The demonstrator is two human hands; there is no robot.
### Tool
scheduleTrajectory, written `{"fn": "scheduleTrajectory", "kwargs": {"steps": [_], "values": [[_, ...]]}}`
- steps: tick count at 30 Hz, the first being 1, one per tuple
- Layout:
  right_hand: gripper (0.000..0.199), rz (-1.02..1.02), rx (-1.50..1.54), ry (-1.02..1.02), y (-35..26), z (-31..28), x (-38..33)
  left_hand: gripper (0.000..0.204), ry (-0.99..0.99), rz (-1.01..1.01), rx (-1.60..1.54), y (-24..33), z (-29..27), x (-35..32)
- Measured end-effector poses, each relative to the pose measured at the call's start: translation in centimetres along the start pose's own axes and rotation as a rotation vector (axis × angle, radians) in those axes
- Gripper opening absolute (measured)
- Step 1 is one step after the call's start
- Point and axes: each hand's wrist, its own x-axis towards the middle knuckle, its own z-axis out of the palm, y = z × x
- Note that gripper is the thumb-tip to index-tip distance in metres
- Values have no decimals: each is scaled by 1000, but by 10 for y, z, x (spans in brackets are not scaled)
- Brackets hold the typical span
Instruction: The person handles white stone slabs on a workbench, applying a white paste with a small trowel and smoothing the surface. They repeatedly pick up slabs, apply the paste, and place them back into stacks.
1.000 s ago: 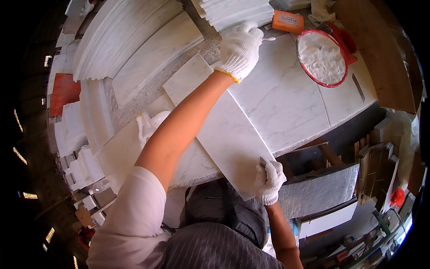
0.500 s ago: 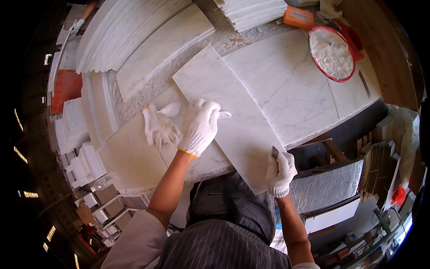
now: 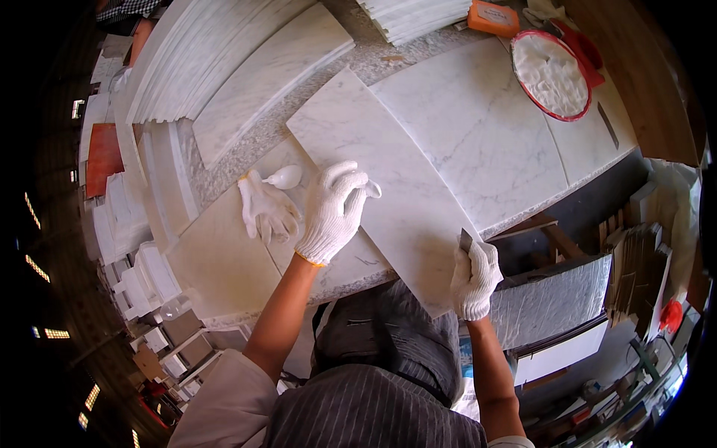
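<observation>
A long grey-veined white marble slab [image 3: 396, 172] lies at a slant across other slabs on the bench, its near corner sticking out toward my body. My left hand [image 3: 334, 205], in a white knitted glove, is over the slab's left edge, fingers curled and the thumb side to the right. Whatever its fingers may hold is hidden. In my gloved right hand [image 3: 476, 278] is a small scraper with a grey metal blade [image 3: 465, 240] pointing up, at the slab's near right edge. A spare pair of white gloves [image 3: 265, 207] lies left of my left hand, beside a white bulb-shaped bottle [image 3: 285, 177].
A red-rimmed tub of white paste [image 3: 551, 76] and an orange box [image 3: 494, 19] stand at the far right. Stacked white slabs [image 3: 216, 52] fill the far left. Flat cardboard [image 3: 638, 272] and a wrapped panel [image 3: 553, 302] are below the bench's right side.
My left hand's fingers have loosened and lifted slightly. My right hand has shifted a little right, with the scraper still in it. At the far left, the other person's gloved hand has moved.
</observation>
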Motion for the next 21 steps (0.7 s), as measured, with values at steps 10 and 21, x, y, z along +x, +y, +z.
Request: {"fn": "scheduleTrajectory", "kwargs": {"steps": [10,21], "values": [[28,1,-32,24,2,3,0,30,-107,30,310,4,16,13],[30,7,-37,38,2,4,1,22,-218,133,478,2,17,5]]}}
